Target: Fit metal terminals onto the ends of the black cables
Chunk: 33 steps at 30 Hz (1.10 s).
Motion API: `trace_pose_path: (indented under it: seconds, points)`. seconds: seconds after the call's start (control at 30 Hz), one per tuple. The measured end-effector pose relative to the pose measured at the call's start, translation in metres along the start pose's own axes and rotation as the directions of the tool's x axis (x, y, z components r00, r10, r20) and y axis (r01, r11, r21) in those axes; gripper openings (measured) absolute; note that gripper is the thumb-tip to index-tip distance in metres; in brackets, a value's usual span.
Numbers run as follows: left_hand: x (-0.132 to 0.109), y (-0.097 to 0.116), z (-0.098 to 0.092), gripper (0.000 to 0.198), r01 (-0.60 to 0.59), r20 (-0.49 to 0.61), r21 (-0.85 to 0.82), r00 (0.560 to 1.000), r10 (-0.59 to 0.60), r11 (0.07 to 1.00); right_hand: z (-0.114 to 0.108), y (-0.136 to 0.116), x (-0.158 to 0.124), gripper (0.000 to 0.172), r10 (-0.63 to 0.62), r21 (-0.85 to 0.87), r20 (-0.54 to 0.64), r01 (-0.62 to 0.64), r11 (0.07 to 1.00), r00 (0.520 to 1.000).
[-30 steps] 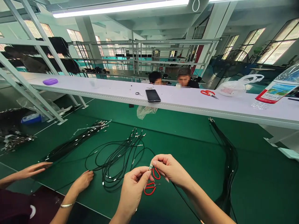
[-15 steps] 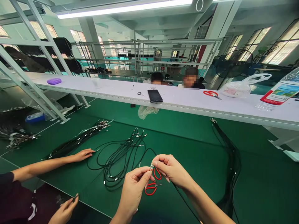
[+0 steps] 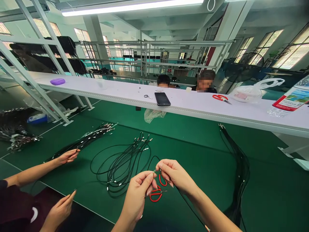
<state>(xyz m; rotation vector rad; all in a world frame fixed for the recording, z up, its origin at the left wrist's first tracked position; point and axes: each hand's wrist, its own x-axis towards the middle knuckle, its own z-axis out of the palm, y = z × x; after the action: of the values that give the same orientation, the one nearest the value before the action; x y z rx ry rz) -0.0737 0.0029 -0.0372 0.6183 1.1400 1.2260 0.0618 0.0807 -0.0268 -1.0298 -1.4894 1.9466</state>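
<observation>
Black cord (image 3: 190, 206) with a small metal terminal (image 3: 154, 172): how is it being held?
It is being pinched at the fingertips, with the left hand (image 3: 137, 193) and right hand (image 3: 176, 175) both closed on it above the green mat (image 3: 212, 180)
What is being seen nearby?
Red-handled scissors (image 3: 155, 195) are showing just below the fingers, a coiled black cord bundle (image 3: 123, 167) beside them, a co-worker's hand (image 3: 67, 157) well left

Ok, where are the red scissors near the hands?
In the head view, the red-handled scissors lie on the green mat under the person's left hand and right hand, just right of the coiled black cords.
</observation>
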Motion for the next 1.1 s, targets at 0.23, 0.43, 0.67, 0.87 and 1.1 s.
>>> trace_pose_path:
  seconds: [0.23,0.43,0.67,0.87,1.1]
  points:
    - [0.000,-0.008,-0.005,0.025,-0.093,-0.054,-0.051,0.994,0.090,0.994,-0.007,0.007,0.021,0.028,0.024,0.435,-0.121,0.031,0.900,0.992]
    - [-0.004,-0.011,0.003,0.015,-0.342,0.018,0.213,0.938,0.346,0.915,0.004,0.021,0.035,0.028,0.083,0.430,-0.134,-0.017,0.903,0.988]
    - [-0.007,-0.006,0.014,0.007,-0.556,0.204,0.399,0.829,0.521,0.729,0.026,0.041,0.050,0.025,0.096,0.271,-0.148,-0.053,0.961,0.984]
    - [0.000,-0.002,0.000,0.012,-0.214,-0.141,-0.003,0.967,0.211,0.977,0.031,0.045,0.032,0.039,-0.036,0.060,0.011,0.035,0.998,0.999]
    - [0.007,0.004,-0.046,0.020,-0.207,-0.242,-0.436,0.964,0.108,0.876,0.027,0.054,0.025,0.023,-0.126,-0.557,0.088,0.153,0.816,0.988]
